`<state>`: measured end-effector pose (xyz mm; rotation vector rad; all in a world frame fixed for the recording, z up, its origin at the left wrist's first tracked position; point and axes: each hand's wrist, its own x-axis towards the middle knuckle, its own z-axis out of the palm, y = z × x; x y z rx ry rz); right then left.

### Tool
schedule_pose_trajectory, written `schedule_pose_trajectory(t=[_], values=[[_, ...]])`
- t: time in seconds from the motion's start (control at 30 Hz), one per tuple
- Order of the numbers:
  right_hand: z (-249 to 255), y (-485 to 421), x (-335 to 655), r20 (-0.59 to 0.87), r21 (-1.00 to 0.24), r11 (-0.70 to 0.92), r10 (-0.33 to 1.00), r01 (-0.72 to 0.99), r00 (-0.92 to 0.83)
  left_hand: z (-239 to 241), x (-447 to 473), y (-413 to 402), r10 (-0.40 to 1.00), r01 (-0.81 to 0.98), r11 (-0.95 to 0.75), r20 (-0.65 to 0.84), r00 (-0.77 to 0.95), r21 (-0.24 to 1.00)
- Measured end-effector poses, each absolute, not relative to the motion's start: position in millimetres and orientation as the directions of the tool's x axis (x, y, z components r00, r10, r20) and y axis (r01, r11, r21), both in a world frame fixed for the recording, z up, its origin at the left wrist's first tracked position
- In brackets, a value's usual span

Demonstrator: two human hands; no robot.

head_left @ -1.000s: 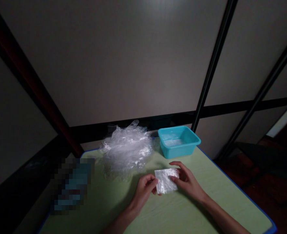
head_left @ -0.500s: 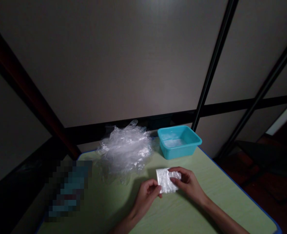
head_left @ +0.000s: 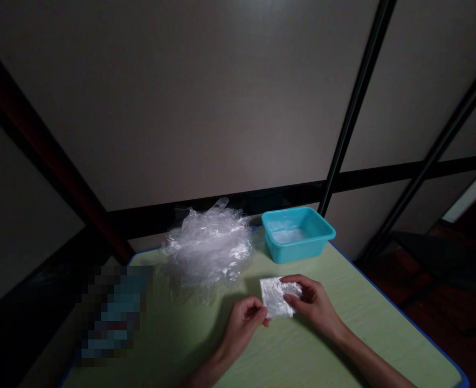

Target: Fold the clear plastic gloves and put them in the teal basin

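Note:
A small folded square of clear plastic (head_left: 276,303) is held just above the pale green table (head_left: 302,355), near its middle. My right hand (head_left: 316,304) grips its right side, thumb on top and fingers curled under. My left hand (head_left: 243,322) pinches the square's lower left corner with curled fingers. Behind them, a loose heap of crumpled clear plastic pieces (head_left: 209,249) lies on the table's far left part.
A turquoise plastic tub (head_left: 297,233) stands at the table's far edge, right of the heap, with something pale inside. A blurred-out patch (head_left: 112,312) covers the table's left side. A grey wall with dark frame bars rises behind. Dark floor lies to the right.
The folded plastic square has shifted slightly up and right between my hands. My left hand slid down to its lower left corner, and my right hand's fingers closed more tightly on it.

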<state>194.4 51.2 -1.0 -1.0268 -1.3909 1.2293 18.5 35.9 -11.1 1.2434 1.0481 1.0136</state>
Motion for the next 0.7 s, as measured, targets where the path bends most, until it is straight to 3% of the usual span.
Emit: schedule_pose_trajectory(t=[0.7], values=[[-3.1,50.2,194.4,0.155,-0.988,0.155,0.976,-0.014,-0.15,-11.0,20.5,36.8,0.972,-0.028,0.075,-0.067,0.223,0.997]])
